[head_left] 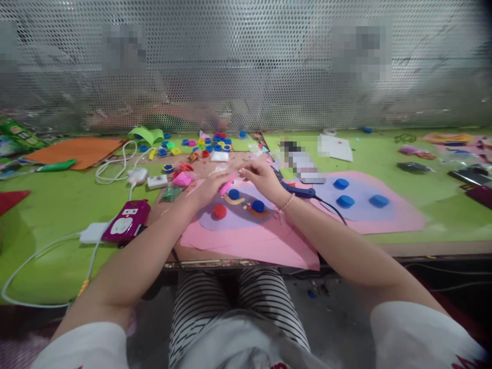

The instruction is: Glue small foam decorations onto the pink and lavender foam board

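Note:
My left hand point(211, 186) is closed on a bright pink elongated piece point(228, 184), held above the purple and pink paper sheet point(246, 237). My right hand point(265, 180) has its fingertips pinched together beside it; what they hold, if anything, is too small to make out. On the sheet below lie a red bottle cap point(219, 211), a blue cap point(233, 194) with a pale yellow curved strip point(233, 201), and another blue cap point(258, 206) with a brown-orange strip under it.
A dark blue corded tool point(298, 191) lies right of my right hand. Further right, three blue caps rest on another pink and purple sheet point(403, 218). Several coloured caps lie behind. A purple device point(126, 221) with white cables is at left. A perforated metal screen point(238, 61) stands behind.

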A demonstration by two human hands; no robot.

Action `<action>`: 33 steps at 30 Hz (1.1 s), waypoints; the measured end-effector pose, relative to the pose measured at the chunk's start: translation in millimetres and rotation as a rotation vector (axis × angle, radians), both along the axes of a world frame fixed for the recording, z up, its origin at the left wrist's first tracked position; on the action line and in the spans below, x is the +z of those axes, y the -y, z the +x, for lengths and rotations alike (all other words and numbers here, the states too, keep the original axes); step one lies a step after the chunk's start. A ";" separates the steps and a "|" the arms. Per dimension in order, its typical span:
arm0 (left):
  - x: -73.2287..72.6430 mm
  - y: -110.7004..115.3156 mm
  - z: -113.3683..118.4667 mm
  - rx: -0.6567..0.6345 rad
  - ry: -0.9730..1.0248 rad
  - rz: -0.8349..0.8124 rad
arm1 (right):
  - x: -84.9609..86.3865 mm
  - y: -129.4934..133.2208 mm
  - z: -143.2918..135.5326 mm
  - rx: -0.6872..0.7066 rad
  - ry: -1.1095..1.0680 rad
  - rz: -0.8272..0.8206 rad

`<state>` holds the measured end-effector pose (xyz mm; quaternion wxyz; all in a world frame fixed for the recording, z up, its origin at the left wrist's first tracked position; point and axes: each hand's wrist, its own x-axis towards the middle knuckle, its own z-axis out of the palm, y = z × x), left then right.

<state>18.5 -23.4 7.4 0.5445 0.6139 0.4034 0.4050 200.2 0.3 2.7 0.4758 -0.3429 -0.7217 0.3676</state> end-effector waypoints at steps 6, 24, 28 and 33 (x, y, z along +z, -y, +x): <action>-7.4 -3.1 -4.7 -0.113 -0.028 -0.032 | -2.0 0.8 -0.8 0.041 -0.002 -0.021; -3.3 2.7 -2.3 -0.181 -0.073 -0.045 | -0.9 4.1 -2.2 0.108 -0.030 -0.071; 0.9 5.8 -0.4 -0.171 -0.081 -0.048 | 0.9 5.4 -2.9 0.128 -0.021 -0.060; 5.0 7.9 2.4 -0.167 -0.064 -0.078 | 3.7 8.3 -3.6 0.127 -0.011 -0.085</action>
